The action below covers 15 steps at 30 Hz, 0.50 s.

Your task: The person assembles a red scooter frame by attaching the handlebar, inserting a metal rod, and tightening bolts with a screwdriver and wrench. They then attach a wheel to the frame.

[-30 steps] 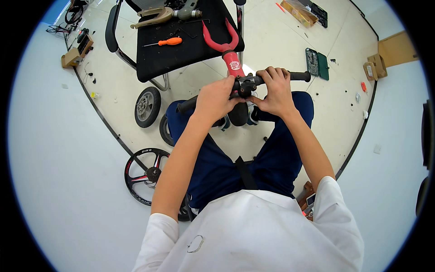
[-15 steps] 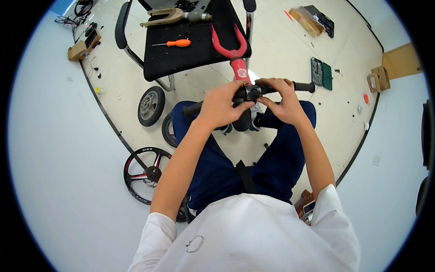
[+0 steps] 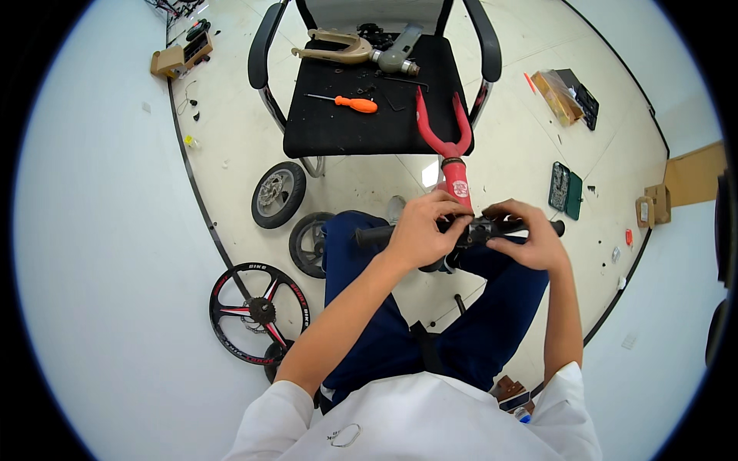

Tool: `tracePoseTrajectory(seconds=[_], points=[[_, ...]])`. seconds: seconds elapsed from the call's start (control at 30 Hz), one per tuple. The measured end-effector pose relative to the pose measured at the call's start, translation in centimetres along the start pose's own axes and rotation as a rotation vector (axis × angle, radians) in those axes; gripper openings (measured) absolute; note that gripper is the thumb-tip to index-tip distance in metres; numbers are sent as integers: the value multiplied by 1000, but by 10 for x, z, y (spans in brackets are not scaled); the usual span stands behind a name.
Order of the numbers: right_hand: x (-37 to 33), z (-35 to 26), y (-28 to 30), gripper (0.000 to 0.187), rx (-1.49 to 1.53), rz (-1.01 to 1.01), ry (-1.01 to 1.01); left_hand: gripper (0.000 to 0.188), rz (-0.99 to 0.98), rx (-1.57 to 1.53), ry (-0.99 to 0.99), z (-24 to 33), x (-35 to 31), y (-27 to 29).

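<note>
The handlebar [image 3: 374, 237] runs left to right above the knees. The left hand [image 3: 423, 233] curls beside its middle; whether it grips is unclear. Next, the red fork [image 3: 457, 182] points away, prongs over the seat's [image 3: 361, 142] near right corner, left hand nearer. Then the clamp [image 3: 481, 230]; the right hand [image 3: 536, 243] is half-curled just right, its grip also unclear.

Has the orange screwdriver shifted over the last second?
No: judged against the black chair seat, the orange screwdriver lies in the same spot, tip still pointing left; only the camera view shifted.
</note>
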State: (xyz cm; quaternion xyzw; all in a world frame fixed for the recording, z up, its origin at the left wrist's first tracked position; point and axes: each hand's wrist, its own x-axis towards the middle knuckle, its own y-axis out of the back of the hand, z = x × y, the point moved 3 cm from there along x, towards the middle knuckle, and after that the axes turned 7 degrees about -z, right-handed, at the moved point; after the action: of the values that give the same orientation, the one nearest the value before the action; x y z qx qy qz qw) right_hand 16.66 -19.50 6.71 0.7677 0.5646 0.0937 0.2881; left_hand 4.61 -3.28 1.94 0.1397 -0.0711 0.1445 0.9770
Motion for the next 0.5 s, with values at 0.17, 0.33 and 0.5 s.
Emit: tracePoseTrajectory(seconds=[0.17,0.33,0.5], points=[[117,0,19,27,-80,52,78,12,-97,-32,41,-2,10,3],[305,31,-15,28,-509,40,92,12,-94,42,-24,3,9,-1],[384,78,-68,29,-787,106,-150,19,-180,140,42,-7,5,2]])
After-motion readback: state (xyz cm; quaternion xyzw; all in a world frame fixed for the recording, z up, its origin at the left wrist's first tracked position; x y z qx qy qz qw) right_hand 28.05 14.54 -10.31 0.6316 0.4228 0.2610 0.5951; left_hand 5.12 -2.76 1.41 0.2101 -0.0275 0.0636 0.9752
